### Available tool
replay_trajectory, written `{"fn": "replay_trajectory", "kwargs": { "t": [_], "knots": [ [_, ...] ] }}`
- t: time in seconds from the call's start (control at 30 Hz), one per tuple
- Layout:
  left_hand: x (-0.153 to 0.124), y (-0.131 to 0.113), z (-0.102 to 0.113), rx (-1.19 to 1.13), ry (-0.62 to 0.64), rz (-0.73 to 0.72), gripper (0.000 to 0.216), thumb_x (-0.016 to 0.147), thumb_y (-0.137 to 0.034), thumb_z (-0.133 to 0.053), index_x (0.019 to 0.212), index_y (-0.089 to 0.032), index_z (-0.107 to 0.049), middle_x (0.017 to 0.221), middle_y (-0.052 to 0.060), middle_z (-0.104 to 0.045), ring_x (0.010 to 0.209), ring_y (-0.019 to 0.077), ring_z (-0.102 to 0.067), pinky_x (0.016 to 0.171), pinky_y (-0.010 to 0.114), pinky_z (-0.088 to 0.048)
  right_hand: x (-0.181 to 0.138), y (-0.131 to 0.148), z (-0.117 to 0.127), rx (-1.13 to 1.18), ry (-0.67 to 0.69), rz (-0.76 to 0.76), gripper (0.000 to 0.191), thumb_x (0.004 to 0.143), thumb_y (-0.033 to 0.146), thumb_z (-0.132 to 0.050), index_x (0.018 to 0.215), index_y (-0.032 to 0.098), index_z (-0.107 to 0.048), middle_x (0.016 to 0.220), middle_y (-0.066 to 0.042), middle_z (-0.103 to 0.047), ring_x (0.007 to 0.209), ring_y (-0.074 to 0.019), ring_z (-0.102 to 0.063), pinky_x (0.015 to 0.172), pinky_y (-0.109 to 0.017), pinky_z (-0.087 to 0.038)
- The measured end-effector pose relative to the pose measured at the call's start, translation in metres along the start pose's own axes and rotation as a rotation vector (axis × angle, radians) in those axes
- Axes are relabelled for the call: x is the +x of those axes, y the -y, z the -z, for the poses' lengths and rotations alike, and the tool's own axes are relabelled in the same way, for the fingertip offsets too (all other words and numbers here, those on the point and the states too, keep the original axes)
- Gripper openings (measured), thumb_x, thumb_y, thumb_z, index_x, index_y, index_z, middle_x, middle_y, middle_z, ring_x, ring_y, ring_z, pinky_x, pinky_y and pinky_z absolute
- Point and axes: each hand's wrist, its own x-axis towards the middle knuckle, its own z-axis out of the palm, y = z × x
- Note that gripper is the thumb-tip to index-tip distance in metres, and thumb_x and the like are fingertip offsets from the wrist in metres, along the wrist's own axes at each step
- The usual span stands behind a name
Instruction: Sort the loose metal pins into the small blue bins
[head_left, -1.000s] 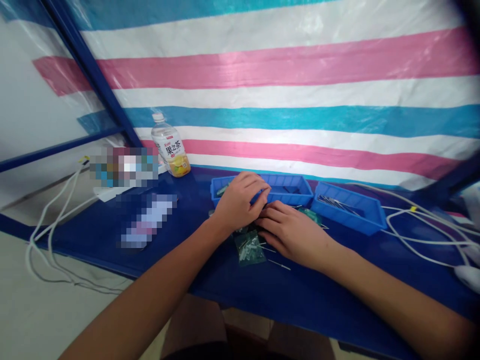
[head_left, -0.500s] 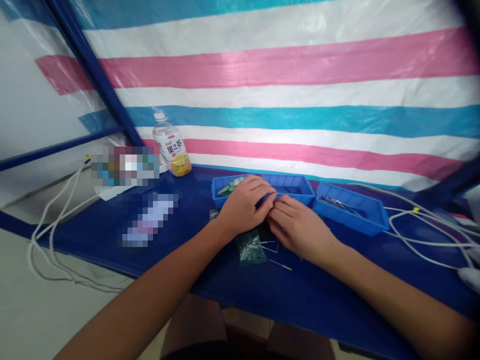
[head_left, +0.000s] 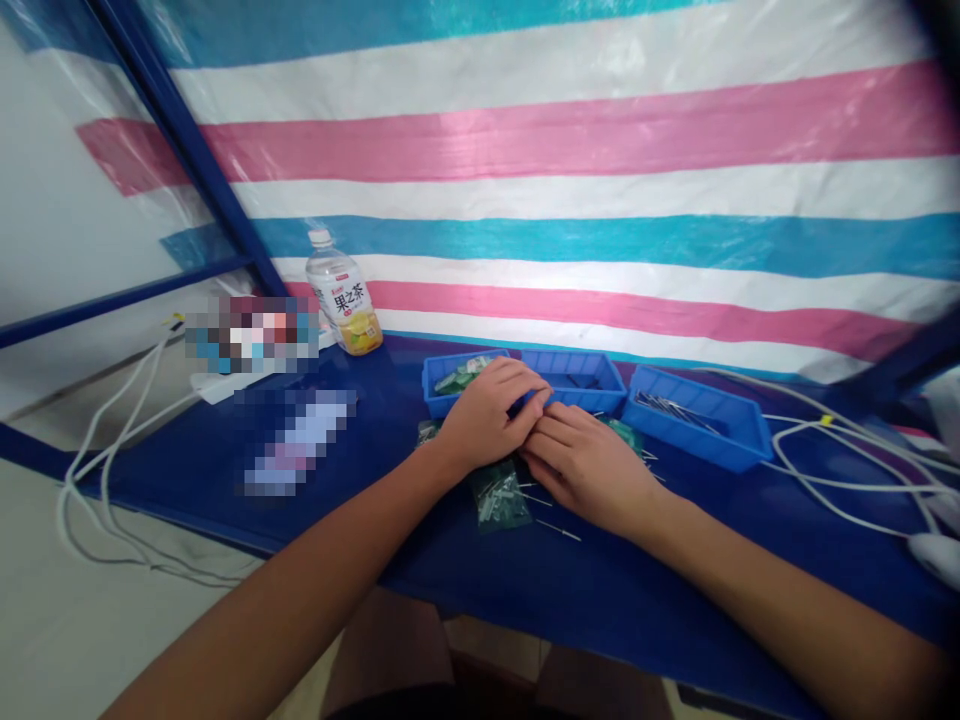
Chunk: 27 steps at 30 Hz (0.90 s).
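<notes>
My left hand is closed, its curled fingers and thumb meeting the fingertips of my right hand in front of the blue bins. The right hand's fingers are bent and pressed together too. Whatever lies between the two hands is hidden by the fingers. Just below them on the blue table is a small clear plastic bag of small pale pieces. Thin metal rods lie beside it, one rod apart from the others. Behind my left hand, a blue bin holds small green and clear bags.
A middle bin has dark pieces in it; the right bin holds metal rods. A drink bottle stands at the back left. White cables loop on the right and left. A striped sheet hangs behind the blue table.
My right hand has shifted slightly left and down, uncovering a green bag and rods beside it. My left hand stays nearly in place.
</notes>
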Motion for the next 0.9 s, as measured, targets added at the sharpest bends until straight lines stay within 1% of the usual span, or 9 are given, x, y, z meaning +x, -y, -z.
{"fn": "replay_trajectory", "kwargs": {
  "t": [0.07,0.13,0.27,0.37,0.43,0.53,0.67,0.83,0.9],
  "knots": [
    [-0.001,0.0,0.0,-0.017,-0.023,0.02,0.019,0.105,-0.022,-0.054,0.104,-0.018,-0.072,0.103,0.009,-0.079,0.104,0.0249,-0.07,0.103,0.046,-0.054,-0.003,-0.003,0.005,0.042,-0.031,-0.039,0.015,0.104,0.019,-0.057,0.108,0.017,-0.071,0.101,-0.011,-0.074,0.099,-0.0275,-0.062,0.086,-0.045,-0.051],
    [-0.002,-0.002,0.001,-0.043,-0.029,0.059,0.019,0.106,-0.024,-0.055,0.109,-0.018,-0.073,0.107,0.009,-0.08,0.105,0.0245,-0.072,0.102,0.046,-0.055,-0.007,-0.007,0.012,0.06,-0.07,-0.071,0.013,0.103,0.018,-0.057,0.107,0.017,-0.07,0.103,-0.012,-0.074,0.1,-0.0278,-0.063,0.089,-0.045,-0.052],
    [-0.006,-0.006,-0.001,-0.109,0.006,0.1,0.023,0.106,-0.029,-0.058,0.124,-0.022,-0.071,0.119,0.008,-0.08,0.111,0.0233,-0.075,0.099,0.042,-0.059,-0.019,-0.016,0.028,0.024,-0.168,-0.117,0.009,0.101,0.016,-0.062,0.108,0.019,-0.067,0.105,-0.011,-0.074,0.096,-0.0272,-0.064,0.087,-0.044,-0.054],
    [-0.009,-0.008,-0.005,-0.115,0.028,0.073,0.024,0.105,-0.03,-0.061,0.124,-0.022,-0.073,0.119,0.008,-0.081,0.113,0.0235,-0.075,0.1,0.041,-0.059,-0.024,-0.019,0.035,0.067,-0.265,-0.218,0.01,0.099,0.017,-0.065,0.108,0.022,-0.067,0.102,-0.008,-0.074,0.095,-0.0251,-0.068,0.086,-0.041,-0.054],
    [-0.01,-0.008,-0.007,-0.123,0.042,0.071,0.021,0.104,-0.029,-0.062,0.12,-0.022,-0.075,0.115,0.007,-0.082,0.109,0.0227,-0.076,0.098,0.039,-0.06,-0.026,-0.018,0.036,0.093,-0.308,-0.287,0.009,0.099,0.019,-0.066,0.106,0.024,-0.067,0.1,-0.006,-0.074,0.093,-0.0236,-0.07,0.083,-0.038,-0.055],
    [-0.01,-0.008,-0.008,-0.17,0.069,0.109,0.018,0.103,-0.027,-0.063,0.115,-0.022,-0.077,0.111,0.006,-0.083,0.103,0.0205,-0.077,0.094,0.037,-0.061,-0.026,-0.017,0.036,0.126,-0.318,-0.325,0.009,0.099,0.02,-0.067,0.106,0.025,-0.067,0.1,-0.005,-0.074,0.092,-0.0227,-0.07,0.082,-0.037,-0.055],
    [-0.009,-0.009,-0.007,-0.214,0.057,0.172,0.018,0.103,-0.028,-0.063,0.114,-0.023,-0.077,0.113,0.006,-0.083,0.104,0.0204,-0.077,0.096,0.037,-0.06,-0.027,-0.019,0.032,0.126,-0.29,-0.329,0.009,0.099,0.02,-0.065,0.107,0.025,-0.067,0.103,-0.006,-0.074,0.096,-0.0237,-0.071,0.083,-0.038,-0.055],
    [-0.01,-0.008,-0.009,-0.191,0.08,0.155,0.02,0.105,-0.032,-0.062,0.113,-0.023,-0.078,0.11,0.006,-0.083,0.102,0.0211,-0.077,0.095,0.038,-0.06,-0.03,-0.024,0.027,0.163,-0.283,-0.373,0.008,0.098,0.019,-0.067,0.103,0.025,-0.068,0.102,-0.005,-0.075,0.087,-0.0214,-0.07,0.075,-0.036,-0.055],
    [-0.01,-0.008,-0.009,-0.188,0.087,0.14,0.02,0.105,-0.032,-0.063,0.113,-0.023,-0.078,0.109,0.006,-0.083,0.102,0.0208,-0.076,0.096,0.038,-0.059,-0.03,-0.025,0.027,0.17,-0.277,-0.366,0.008,0.097,0.019,-0.067,0.102,0.025,-0.068,0.103,-0.005,-0.075,0.089,-0.0219,-0.07,0.077,-0.037,-0.056]
  ]
}}
